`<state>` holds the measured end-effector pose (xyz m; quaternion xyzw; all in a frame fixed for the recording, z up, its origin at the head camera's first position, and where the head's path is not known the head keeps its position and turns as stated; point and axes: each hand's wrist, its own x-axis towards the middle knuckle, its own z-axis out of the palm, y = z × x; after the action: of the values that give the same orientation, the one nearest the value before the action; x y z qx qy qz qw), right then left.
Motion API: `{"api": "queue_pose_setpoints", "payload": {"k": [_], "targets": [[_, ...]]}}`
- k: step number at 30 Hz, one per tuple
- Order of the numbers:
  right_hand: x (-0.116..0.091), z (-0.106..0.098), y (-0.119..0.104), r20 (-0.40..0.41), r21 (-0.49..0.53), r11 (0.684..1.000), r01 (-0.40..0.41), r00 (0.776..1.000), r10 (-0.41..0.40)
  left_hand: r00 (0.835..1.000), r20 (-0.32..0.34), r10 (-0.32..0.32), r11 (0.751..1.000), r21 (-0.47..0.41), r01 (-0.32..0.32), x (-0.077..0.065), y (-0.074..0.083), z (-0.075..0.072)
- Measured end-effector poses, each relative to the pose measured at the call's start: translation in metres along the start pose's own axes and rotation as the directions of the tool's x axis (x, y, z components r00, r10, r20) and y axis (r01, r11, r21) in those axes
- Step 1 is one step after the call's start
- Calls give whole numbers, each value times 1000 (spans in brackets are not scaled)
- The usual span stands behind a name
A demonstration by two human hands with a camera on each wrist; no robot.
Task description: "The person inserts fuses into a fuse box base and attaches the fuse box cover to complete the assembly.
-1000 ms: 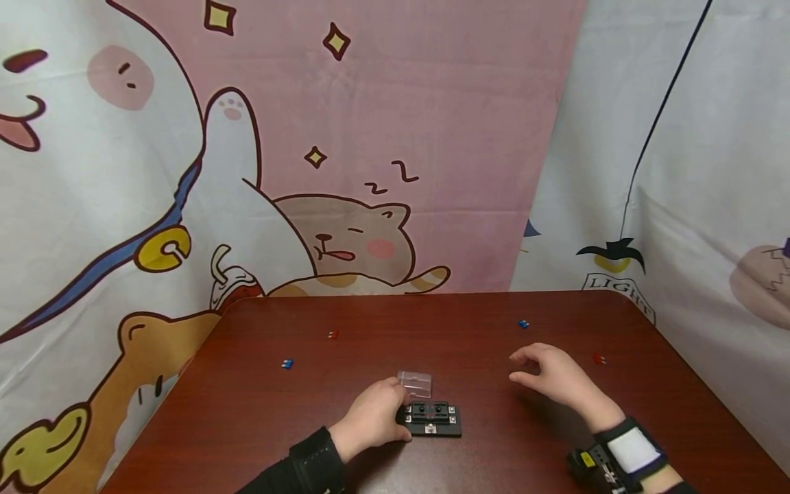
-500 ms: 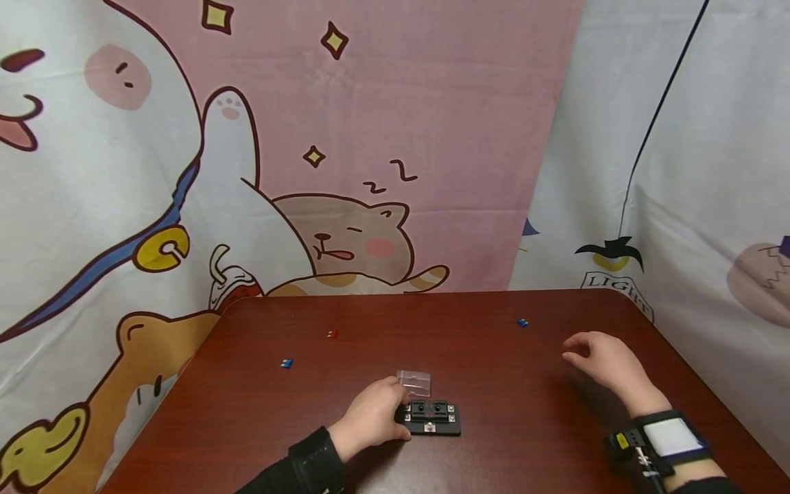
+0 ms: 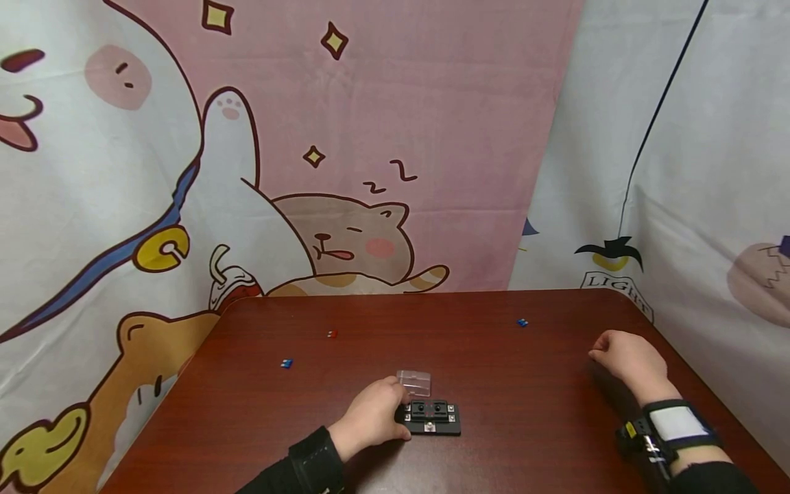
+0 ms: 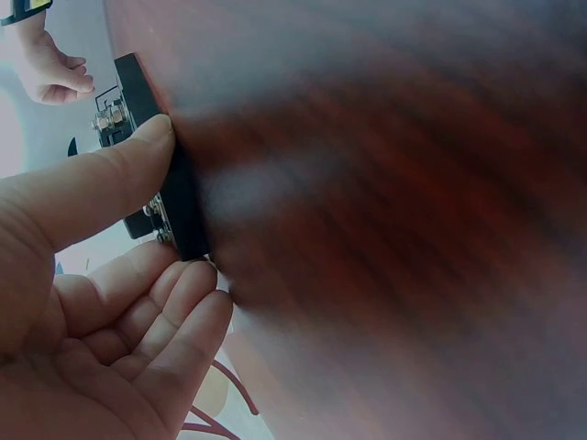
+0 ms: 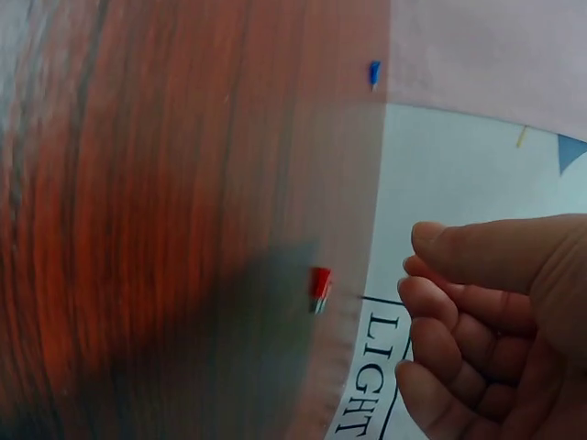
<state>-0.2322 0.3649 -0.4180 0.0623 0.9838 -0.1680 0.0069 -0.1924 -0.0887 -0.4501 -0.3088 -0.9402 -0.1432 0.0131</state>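
Below and beyond our right hand [image 3: 631, 358], fingers curled on nothing, lies the red piece [image 5: 319, 286], prongs toward the little-finger side; our left hand [image 3: 372, 412] pinches the black block [image 3: 433, 418].

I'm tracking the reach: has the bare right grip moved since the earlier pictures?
Yes: the right grip moved rightward, toward the right edge of the brown wooden table.

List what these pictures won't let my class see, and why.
Head view: left end of black block, behind left fingers.
Head view: the right wrist view's red piece, behind the right hand.
Head view: any markings on the left blue piece, too small.
Left wrist view: grain of table, blurred.
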Motion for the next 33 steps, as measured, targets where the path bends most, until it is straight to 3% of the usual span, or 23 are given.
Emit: {"api": "queue_pose_setpoints", "payload": {"k": [10,23,33], "targets": [[10,4,4,73,-49,993,-112,991,115,1000,-4,0,1000,4,0,0,0,0],[20,10,6,108,-104,987,-121,985,132,1000,14,-11,1000,-4,11,1,0,-1],[26,18,1,88,-163,971,-173,978,189,1000,20,-12,1000,-9,12,1,0,-1]]}}
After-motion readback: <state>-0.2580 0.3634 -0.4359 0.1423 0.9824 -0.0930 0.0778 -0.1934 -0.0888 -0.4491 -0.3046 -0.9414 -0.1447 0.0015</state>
